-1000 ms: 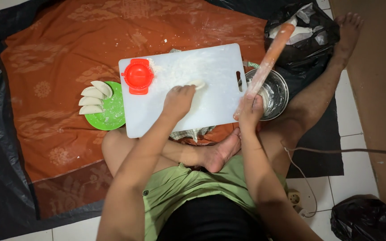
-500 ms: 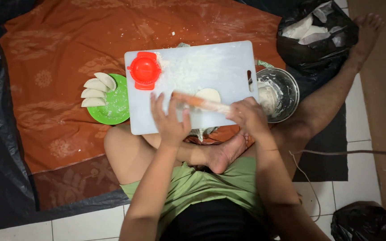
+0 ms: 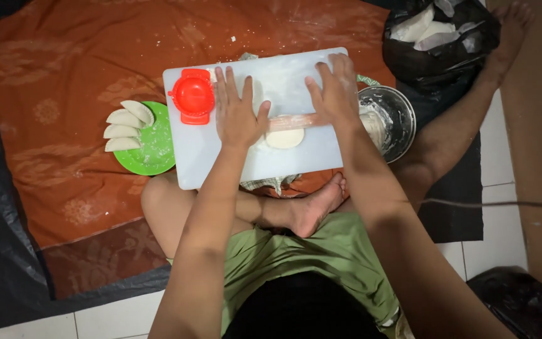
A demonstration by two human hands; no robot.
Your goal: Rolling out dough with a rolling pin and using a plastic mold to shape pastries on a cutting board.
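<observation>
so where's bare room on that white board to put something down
The near-left part of the white cutting board, below the red press, is bare. Its middle is crowded: both hands, rolling pin, dough round.

Centre: white cutting board; red round press at its left end. Left: green plate with 3 pale dumplings. Background: orange cloth, faintly patterned, possibly floral. Lower centre: green shorts.
</observation>
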